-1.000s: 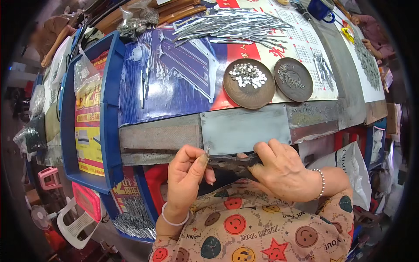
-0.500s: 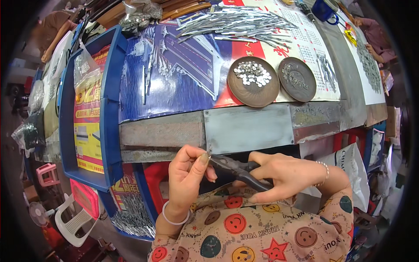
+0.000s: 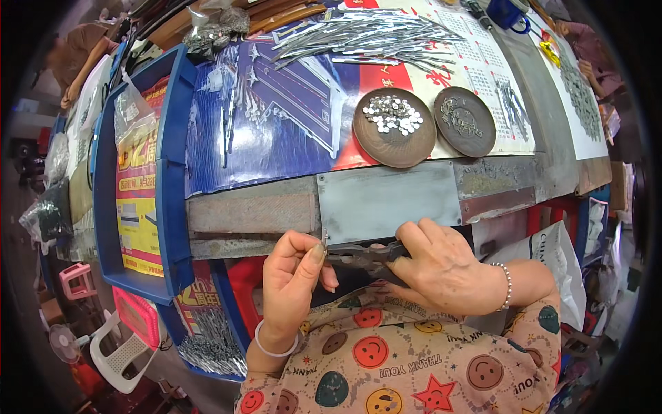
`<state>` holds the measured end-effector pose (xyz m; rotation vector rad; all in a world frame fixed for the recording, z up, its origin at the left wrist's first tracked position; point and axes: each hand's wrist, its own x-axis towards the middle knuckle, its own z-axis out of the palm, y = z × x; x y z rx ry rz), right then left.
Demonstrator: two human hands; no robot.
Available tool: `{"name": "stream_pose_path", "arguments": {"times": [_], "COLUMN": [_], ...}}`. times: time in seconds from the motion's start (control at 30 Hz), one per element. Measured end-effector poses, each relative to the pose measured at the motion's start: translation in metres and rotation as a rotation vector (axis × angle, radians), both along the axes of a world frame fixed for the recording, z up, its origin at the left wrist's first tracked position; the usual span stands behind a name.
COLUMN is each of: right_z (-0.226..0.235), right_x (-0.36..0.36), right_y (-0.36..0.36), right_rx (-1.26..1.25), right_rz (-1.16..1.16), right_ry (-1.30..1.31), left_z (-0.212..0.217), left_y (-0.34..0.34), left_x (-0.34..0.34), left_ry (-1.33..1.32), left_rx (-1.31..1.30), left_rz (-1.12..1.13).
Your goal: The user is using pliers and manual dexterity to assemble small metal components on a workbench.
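Observation:
Thumb and forefinger of my left hand (image 3: 293, 279) are pinched on a small metal piece (image 3: 325, 240), whose tip sticks up past the thumb. My right hand (image 3: 445, 272) is wrapped round dark-handled pliers (image 3: 360, 256). The pliers' jaws reach left to the piece at my left fingertips; whether they grip it I cannot tell. Most of the handles are hidden under my right hand. Both hands are just in front of the bench edge, below a grey metal plate (image 3: 388, 203) fixed there.
Beyond the plate stand a brown dish (image 3: 372, 148) of shiny round discs and a second dish (image 3: 476, 143) of small metal bits. Thin metal strips (image 3: 372, 36) lie heaped farther back. A blue tray (image 3: 172, 207) stands left, a blue mug (image 3: 508, 14) far right. Other people sit at both sides.
My right hand has rolled over and moved up with the pliers, so their handles, seen spread before, are now mostly covered. My left hand has kept its pinch and hardly moved.

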<state>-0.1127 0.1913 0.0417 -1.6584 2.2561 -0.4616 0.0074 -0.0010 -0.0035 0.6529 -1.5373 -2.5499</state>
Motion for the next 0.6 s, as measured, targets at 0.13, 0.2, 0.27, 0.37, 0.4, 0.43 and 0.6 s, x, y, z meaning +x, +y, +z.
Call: {"name": "stream_pose_path", "arguments": {"times": [0.13, 0.2, 0.27, 0.37, 0.4, 0.43, 0.6], "right_z": [-0.001, 0.001, 0.001, -0.001, -0.002, -0.001, -0.012], "right_x": [0.0, 0.001, 0.0, -0.001, -0.001, -0.004, -0.016], "right_y": [0.003, 0.003, 0.003, 0.001, 0.001, 0.001, -0.015], "right_rx": [0.065, 0.122, 0.113, 0.091, 0.074, 0.076, 0.19], "right_rz": [0.02, 0.017, 0.018, -0.019, -0.054, -0.057, 0.087], "right_ry": [0.033, 0.031, -0.015, -0.149, -0.236, -0.235, -1.266], "left_z": [0.0, 0.0, -0.001, -0.002, -0.002, -0.002, -0.002], "left_y": [0.0, 0.001, 0.001, 0.004, 0.004, 0.004, -0.003], "left_x": [-0.001, -0.002, -0.003, -0.006, -0.007, -0.007, 0.011], "left_ry": [-0.013, -0.019, -0.005, 0.026, 0.027, 0.023, 0.045], "left_rx": [-0.027, -0.04, -0.054, -0.085, -0.083, -0.091, 0.0], "left_rz": [-0.016, -0.022, -0.03, 0.001, -0.002, 0.002, 0.1]}}
